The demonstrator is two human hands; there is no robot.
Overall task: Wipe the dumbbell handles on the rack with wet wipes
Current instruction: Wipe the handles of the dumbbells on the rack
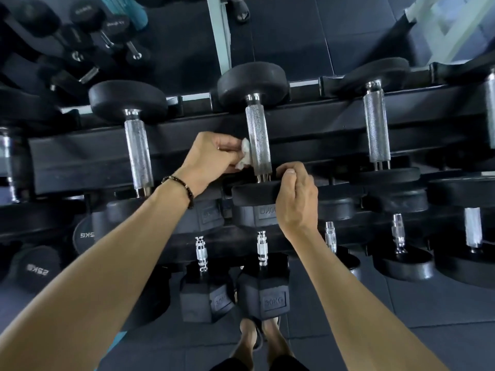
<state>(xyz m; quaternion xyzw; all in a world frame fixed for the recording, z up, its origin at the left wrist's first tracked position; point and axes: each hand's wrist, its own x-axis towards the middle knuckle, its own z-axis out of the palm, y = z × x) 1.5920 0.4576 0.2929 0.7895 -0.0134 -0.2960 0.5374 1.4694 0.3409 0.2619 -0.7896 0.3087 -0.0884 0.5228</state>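
Knurled steel forms the handle (257,139) of the dumbbell at frame centre, lying on the top tier of the rack (93,153). Left hand (211,153): arm extended from the lower left, wrist wearing a beaded bracelet (178,187), fingers curled and pinching a crumpled white wipe (245,153) against the handle's left side, near its lower end. Right hand (296,199): arm extended from the lower right, fingers curled over the rim of the dumbbell's near plate (254,194), thumb on its upper edge, gripping it.

Two more dumbbells of the same kind lie to either side on the same tier, left (136,153) and right (376,129), well apart from both hands.

Lower tier, centre: hex dumbbells, the nearest head (270,293) marked "30KG". Round plates at lower left read "5KG" (87,234) and what appears to be mirrored "25KG" (37,269). Lettering on the small dumbbells at upper left is too blurred to read.
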